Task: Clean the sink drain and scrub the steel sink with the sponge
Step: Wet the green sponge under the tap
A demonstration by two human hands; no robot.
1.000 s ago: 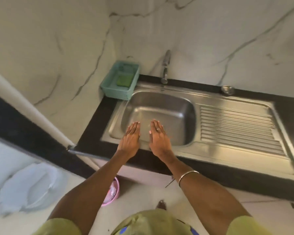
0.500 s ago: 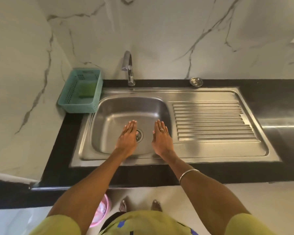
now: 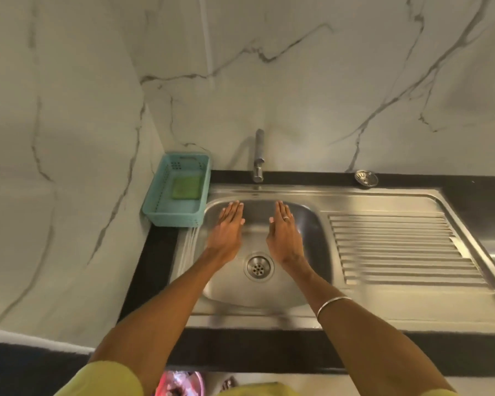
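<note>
The shiny steel sink with its ribbed drainboard sits in the black tabletop. Over the basin the left hand and right hand hover flat, fingers straight, holding nothing, the round perforated drain between the wrists. The green rectangular sponge lies in the teal plastic basket, left of both hands; its texture is blurred.

Count on the black bench: one steel sink with one basin, one drain and one ribbed draining board; one tap; one loose strainer at the back edge. One teal basket holds one green sponge. Two hands are over the basin, one left hand and one right hand, with one ring and one bangle on the right.
</note>
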